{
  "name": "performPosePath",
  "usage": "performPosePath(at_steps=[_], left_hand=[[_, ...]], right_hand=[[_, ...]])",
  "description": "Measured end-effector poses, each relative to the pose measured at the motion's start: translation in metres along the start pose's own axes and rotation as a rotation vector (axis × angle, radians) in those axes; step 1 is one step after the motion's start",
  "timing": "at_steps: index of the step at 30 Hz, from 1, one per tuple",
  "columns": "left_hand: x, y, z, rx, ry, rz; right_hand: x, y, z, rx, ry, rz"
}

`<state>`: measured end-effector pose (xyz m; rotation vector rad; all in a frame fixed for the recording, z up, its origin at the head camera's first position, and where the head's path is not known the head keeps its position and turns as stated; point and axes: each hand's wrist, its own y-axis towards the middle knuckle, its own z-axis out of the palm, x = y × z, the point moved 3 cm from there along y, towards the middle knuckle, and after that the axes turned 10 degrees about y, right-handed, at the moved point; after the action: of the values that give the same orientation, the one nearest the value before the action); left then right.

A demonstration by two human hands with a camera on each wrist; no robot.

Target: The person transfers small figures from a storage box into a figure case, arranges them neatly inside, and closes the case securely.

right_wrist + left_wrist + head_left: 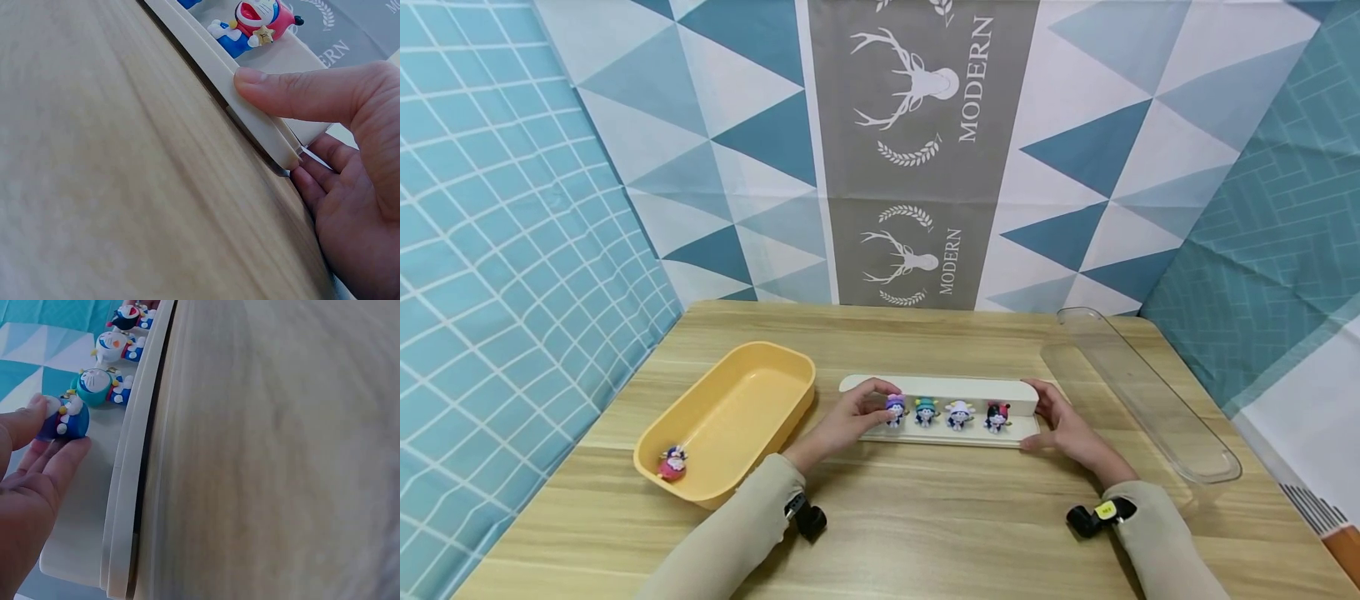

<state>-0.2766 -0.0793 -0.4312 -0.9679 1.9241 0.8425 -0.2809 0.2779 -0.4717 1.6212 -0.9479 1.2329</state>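
The left hand (855, 414) narrowly pinched a purple-hatted figurine (896, 409); the right hand (1067, 430), parted wider, gripped one end of the white stand (955, 387). The gray backdrop (917, 185) read "MODERN".

Right hand (369, 187) grips the right end of a cream stand (215, 75), thumb on the near rim. Left of the thumb, untouched: red-hooded figurine (250, 25), blue body, yellow star. Wooden desk (125, 156) on the near side. Grey backdrop (369, 28), white lettering, beyond.
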Motion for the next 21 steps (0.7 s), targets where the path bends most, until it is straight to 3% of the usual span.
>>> performPosePath(at_steps=[5, 15, 21], left_hand=[[0.0014, 0.0027, 0.0018, 0.03, 0.066, 0.029], [-0.0015, 0.0064, 0.0094, 0.116, 0.166, 0.157], [-0.0048, 0.0069, 0.0076, 0.102, 0.201, 0.123]], right_hand=[[-0.0001, 0.0001, -0.0005, 0.002, -0.001, -0.006], [0.002, -0.0016, 0.0013, -0.011, -0.014, 0.035], [0.0013, -0.0011, -0.0002, -0.007, -0.005, 0.02]])
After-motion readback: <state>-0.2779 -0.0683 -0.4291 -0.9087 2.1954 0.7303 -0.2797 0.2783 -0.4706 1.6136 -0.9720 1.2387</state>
